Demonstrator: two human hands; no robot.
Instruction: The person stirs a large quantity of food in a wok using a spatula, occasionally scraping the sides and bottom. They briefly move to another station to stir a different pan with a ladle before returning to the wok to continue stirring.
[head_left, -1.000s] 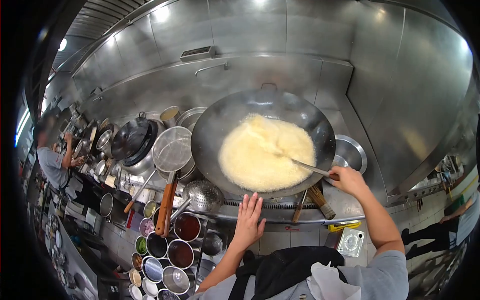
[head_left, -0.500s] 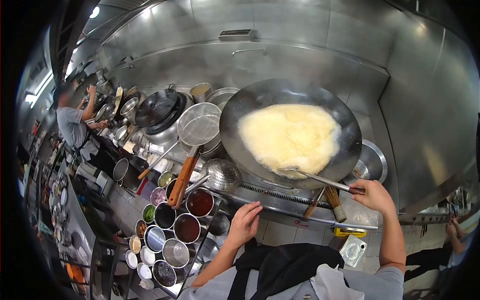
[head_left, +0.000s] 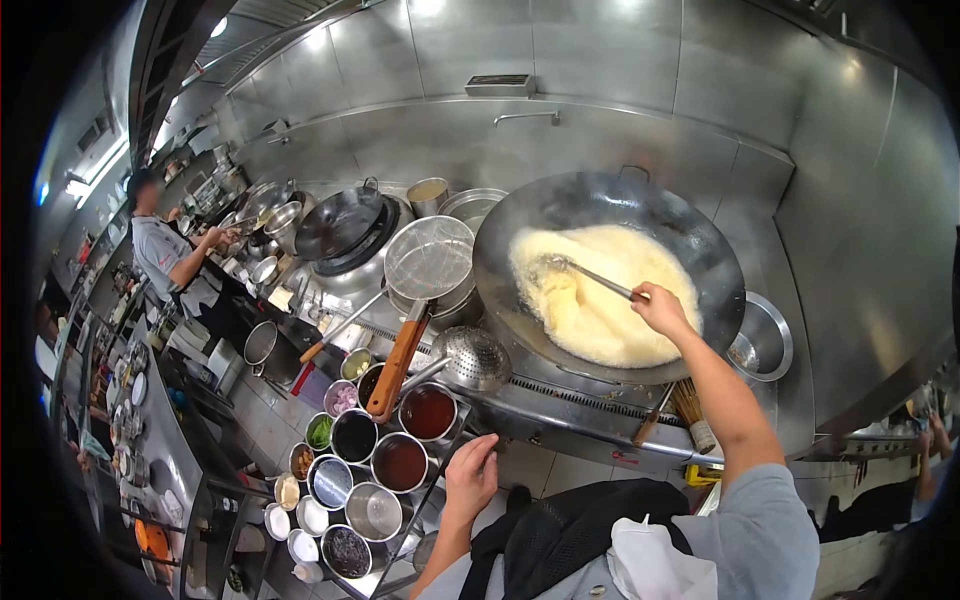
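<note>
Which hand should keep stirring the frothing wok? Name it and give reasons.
Right. The right hand already grips the ladle inside the wok; the left hand hangs empty near the sauce pots.

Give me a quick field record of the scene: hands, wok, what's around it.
right hand: grips a ladle by its handle, bowl end down in the foam
left hand: loosely curled, holds nothing, at the stove's front edge near the sauce pots
wok: on the burner, holding pale yellow bubbling foam
strainer: mesh, resting left of the wok, wooden handle toward the person
skimmer: perforated, lying below the strainer
brush: bamboo, on the ledge right of centre
co-worker: at the far left station
</note>
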